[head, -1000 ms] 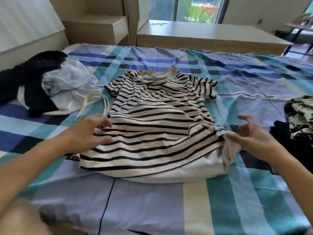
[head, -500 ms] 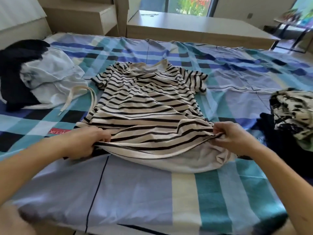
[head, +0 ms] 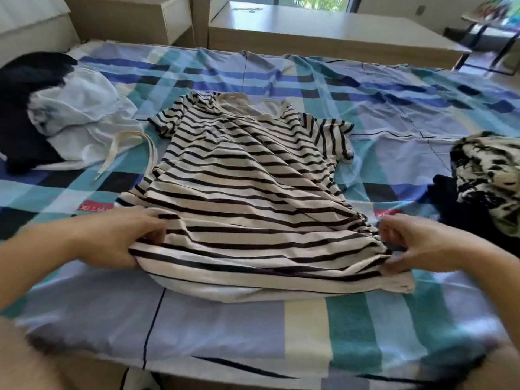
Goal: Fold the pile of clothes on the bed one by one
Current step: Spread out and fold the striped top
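Note:
A black-and-white striped T-shirt [head: 247,192] lies spread on the checked bed [head: 253,327], collar away from me. My left hand [head: 118,240] grips the shirt's lower left hem, fingers curled into the cloth. My right hand [head: 422,243] pinches the lower right hem corner. The hem is lifted a little off the sheet between the two hands. A heap of white and black clothes [head: 56,116] sits at the left, with a cream drawstring [head: 126,147] trailing out.
A patterned black-and-cream garment over dark clothing [head: 489,181] lies at the right edge of the bed. A low wooden platform [head: 323,32] and a cabinet [head: 135,18] stand beyond the bed. The bed's near edge is just below my arms.
Both hands went from reaching at the shirt's sides to gripping its bottom hem, and the hem is now stretched wider and raised. The shirt lies flatter than before.

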`<move>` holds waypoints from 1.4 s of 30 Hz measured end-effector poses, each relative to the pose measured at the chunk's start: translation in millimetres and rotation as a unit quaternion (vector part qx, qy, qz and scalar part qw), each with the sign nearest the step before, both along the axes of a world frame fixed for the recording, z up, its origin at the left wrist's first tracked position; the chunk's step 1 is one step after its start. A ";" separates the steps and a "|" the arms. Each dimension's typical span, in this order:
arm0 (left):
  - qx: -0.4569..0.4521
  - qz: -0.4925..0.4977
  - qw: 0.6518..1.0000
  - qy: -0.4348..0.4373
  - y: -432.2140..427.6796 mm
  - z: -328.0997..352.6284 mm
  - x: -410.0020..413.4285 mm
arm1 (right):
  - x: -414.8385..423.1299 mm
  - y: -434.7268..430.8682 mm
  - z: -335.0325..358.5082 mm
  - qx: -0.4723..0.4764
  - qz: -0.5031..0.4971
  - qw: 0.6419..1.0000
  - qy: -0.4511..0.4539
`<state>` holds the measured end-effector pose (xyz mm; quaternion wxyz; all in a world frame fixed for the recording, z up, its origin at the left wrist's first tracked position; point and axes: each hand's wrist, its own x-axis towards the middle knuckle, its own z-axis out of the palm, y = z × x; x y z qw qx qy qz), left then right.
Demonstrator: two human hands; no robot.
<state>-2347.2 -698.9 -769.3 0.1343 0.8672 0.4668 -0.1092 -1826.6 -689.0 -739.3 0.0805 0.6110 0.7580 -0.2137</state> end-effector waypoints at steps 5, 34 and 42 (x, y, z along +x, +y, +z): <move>0.001 -0.019 1.000 0.010 -4.6 -2.8 27.5 | -43.2 -20.4 -24.4 -0.010 0.115 0.986 -0.121; 0.041 0.137 0.979 -0.147 106.5 -37.8 120.3 | -44.6 173.1 -29.2 0.122 -0.244 0.921 0.278; 0.128 0.149 0.976 -0.095 176.4 -81.8 158.8 | -30.5 295.1 -41.7 0.201 -0.248 0.939 0.127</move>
